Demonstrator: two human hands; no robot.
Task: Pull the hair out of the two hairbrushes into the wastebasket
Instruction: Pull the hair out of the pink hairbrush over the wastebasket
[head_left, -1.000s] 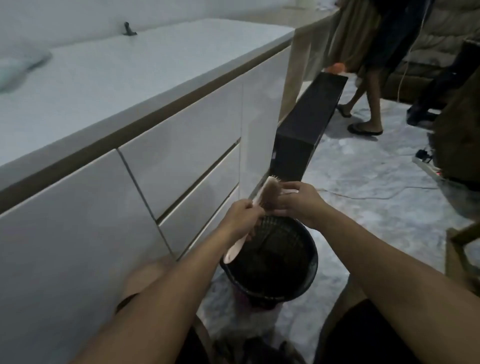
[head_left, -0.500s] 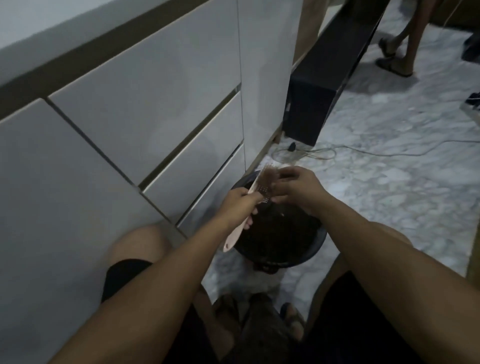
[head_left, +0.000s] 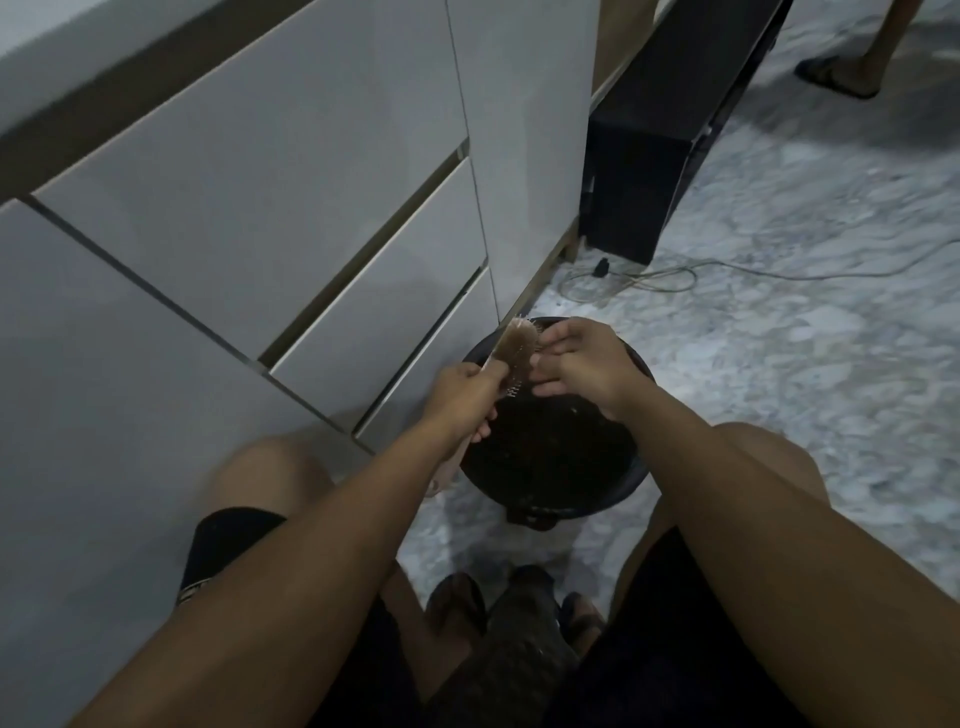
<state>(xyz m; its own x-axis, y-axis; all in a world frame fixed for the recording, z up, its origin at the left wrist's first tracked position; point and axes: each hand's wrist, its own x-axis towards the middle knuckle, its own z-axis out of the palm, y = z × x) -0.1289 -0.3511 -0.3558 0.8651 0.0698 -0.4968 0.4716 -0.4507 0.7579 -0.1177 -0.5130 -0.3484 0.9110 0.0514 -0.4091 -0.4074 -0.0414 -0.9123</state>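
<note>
White, smooth drawer fronts (head_left: 249, 208) fill the nine and ten o'clock part of the view, flat slabs split by narrow dark gaps, under a brown band and a pale counter (head_left: 47, 31) edge at eleven o'clock. Lower down, near seven o'clock, a bent knee (head_left: 260, 473) in black shorts presses close to the cabinet.

At the centre the left hand (head_left: 457, 395) curls round the neck of a pinkish hairbrush (head_left: 514, 353), its pale handle running down behind the wrist toward six o'clock. The oval head tilts up toward twelve o'clock, its pad matted with greyish-brown hair and short pins showing along the lower edge. The brush hangs directly over the near-left rim of the wastebasket (head_left: 628, 483), a round, black plastic tub whose dark inside shows scattered specks.

Just to the right, the right hand (head_left: 582, 364) reaches across the basket mouth, fingers (head_left: 550, 335) loosely bent with their tips at the bristle face; whether they actually pinch hair cannot be told through the blur.

The floor (head_left: 779, 338) spreads toward three o'clock as glossy grey-white marble with cloudy veining. At one o'clock a tall black box (head_left: 649, 171) stands against the cabinet end, and a thin pale cable (head_left: 727, 267) loops across the stone from its foot. At the two o'clock corner another person's foot (head_left: 841, 78) in a dark sandal stands on the marble.
</note>
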